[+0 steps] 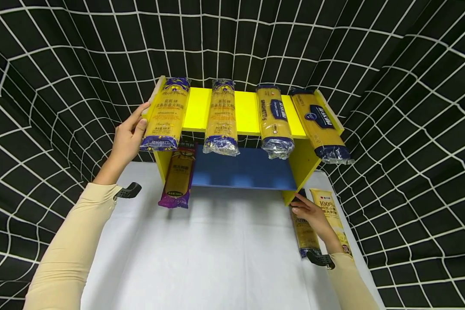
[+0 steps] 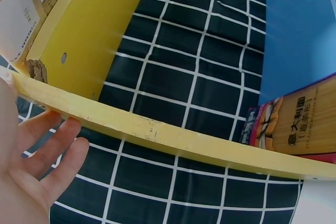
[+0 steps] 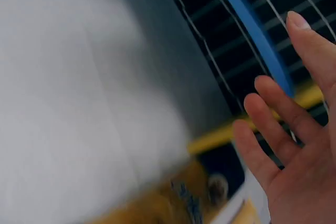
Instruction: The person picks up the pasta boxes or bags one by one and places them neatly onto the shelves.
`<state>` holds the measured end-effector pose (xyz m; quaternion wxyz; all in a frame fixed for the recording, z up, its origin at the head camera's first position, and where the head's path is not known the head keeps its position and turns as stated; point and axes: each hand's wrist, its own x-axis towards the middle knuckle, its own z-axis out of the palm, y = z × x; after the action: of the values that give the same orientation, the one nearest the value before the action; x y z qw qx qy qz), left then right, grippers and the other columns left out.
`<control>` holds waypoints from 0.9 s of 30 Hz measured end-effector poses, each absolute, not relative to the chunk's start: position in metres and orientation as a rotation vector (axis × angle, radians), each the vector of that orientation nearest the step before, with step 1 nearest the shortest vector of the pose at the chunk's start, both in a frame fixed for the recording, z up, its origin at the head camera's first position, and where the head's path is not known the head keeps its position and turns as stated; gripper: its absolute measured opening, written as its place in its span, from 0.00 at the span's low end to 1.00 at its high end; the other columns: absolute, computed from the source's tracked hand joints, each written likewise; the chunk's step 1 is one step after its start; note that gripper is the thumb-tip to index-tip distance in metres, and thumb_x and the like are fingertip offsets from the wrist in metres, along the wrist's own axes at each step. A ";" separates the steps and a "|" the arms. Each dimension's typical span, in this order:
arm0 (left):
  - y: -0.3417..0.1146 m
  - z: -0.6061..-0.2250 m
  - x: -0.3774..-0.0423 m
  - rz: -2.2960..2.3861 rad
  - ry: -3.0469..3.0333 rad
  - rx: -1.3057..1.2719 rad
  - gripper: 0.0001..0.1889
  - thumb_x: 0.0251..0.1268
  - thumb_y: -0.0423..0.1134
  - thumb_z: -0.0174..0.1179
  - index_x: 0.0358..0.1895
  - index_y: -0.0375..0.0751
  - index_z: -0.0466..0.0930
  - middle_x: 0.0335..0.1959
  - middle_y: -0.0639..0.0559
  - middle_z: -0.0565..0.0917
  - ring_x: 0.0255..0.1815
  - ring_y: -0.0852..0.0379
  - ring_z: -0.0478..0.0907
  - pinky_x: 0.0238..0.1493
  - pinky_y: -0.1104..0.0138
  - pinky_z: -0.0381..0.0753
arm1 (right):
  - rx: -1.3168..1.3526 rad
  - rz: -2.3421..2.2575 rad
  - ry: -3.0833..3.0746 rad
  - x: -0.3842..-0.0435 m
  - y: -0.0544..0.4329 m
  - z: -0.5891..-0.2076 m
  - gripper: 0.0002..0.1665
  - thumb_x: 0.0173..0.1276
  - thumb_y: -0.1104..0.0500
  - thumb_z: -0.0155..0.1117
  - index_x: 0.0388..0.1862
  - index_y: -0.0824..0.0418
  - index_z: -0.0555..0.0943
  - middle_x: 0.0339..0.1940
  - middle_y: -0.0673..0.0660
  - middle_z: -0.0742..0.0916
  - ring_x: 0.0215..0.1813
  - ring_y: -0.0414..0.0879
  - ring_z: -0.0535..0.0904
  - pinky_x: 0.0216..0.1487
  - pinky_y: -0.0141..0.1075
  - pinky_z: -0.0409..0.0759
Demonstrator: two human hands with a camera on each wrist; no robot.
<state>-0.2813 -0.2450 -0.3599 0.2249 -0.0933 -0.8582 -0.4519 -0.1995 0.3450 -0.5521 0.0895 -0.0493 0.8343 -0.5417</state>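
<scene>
A yellow shelf (image 1: 197, 108) with a blue lower board (image 1: 244, 168) stands on the white table. At its upper left side panel (image 2: 152, 129), my left hand (image 1: 127, 137) rests against the edge, fingers loosely extended along the outer face. On top lie two blue-ended spaghetti packs (image 1: 165, 114) (image 1: 221, 116) and two dark-blue-labelled spaghetti packs (image 1: 275, 118) (image 1: 319, 122). A purple-ended pasta pack (image 1: 179, 176) sits at the left of the lower level. My right hand (image 1: 311, 215), fingers spread, is near the lower right panel, over a brown pasta pack (image 1: 306, 237).
To the right of the right hand lies a pale yellow pasta pack (image 1: 333, 215) on the white tablecloth (image 1: 217, 249). Black cloth with a white grid (image 1: 232, 38) surrounds the table at the back and sides. Each wrist wears a black band (image 1: 128, 190).
</scene>
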 end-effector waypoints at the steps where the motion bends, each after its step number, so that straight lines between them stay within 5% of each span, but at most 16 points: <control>1: -0.245 -0.360 -0.281 -1.246 -2.366 -0.258 0.23 0.78 0.53 0.45 0.72 0.78 0.61 0.55 0.37 0.82 0.32 0.67 0.74 0.30 0.83 0.73 | -0.122 -1.586 2.510 -0.198 0.351 -0.553 0.39 0.73 0.49 0.61 0.79 0.50 0.59 0.65 0.60 0.79 0.53 0.22 0.78 0.53 0.25 0.79; 6: -0.244 -0.359 -0.281 -1.247 -2.360 -0.263 0.23 0.78 0.52 0.45 0.72 0.77 0.61 0.53 0.36 0.82 0.31 0.68 0.73 0.30 0.83 0.73 | -0.023 -1.440 2.665 -0.193 0.374 -0.560 0.39 0.73 0.47 0.62 0.78 0.53 0.61 0.68 0.69 0.75 0.51 0.26 0.77 0.53 0.28 0.78; 12: -0.244 -0.361 -0.282 -1.236 -2.370 -0.253 0.23 0.78 0.53 0.45 0.72 0.78 0.61 0.54 0.37 0.82 0.32 0.68 0.73 0.30 0.83 0.73 | 0.093 -1.268 2.688 -0.186 0.393 -0.582 0.41 0.72 0.48 0.63 0.78 0.56 0.61 0.69 0.72 0.72 0.62 0.61 0.76 0.59 0.51 0.79; 15: -0.243 -0.361 -0.281 -1.237 -2.371 -0.252 0.23 0.78 0.53 0.44 0.72 0.78 0.61 0.54 0.37 0.82 0.32 0.67 0.73 0.30 0.83 0.73 | 0.136 -1.202 2.652 -0.180 0.401 -0.593 0.41 0.71 0.50 0.64 0.78 0.56 0.61 0.71 0.74 0.70 0.66 0.70 0.72 0.60 0.59 0.76; 22: -0.243 -0.361 -0.280 -1.241 -2.355 -0.262 0.23 0.78 0.52 0.45 0.72 0.77 0.62 0.52 0.37 0.82 0.32 0.67 0.73 0.30 0.83 0.73 | 0.124 -1.059 2.636 -0.164 0.410 -0.608 0.45 0.65 0.52 0.70 0.77 0.59 0.62 0.69 0.78 0.70 0.64 0.71 0.72 0.57 0.59 0.78; 27: -0.244 -0.361 -0.280 -1.240 -2.346 -0.271 0.23 0.78 0.51 0.45 0.72 0.76 0.62 0.53 0.37 0.82 0.32 0.69 0.73 0.31 0.83 0.72 | 0.132 -0.966 2.660 -0.156 0.405 -0.609 0.49 0.58 0.53 0.76 0.75 0.63 0.65 0.56 0.75 0.78 0.49 0.60 0.79 0.46 0.49 0.81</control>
<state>-0.2803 -0.2443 -0.3605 0.2351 -0.0987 -0.8548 -0.4519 -0.1563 0.4053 -0.6090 0.1537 0.0461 0.9278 -0.3369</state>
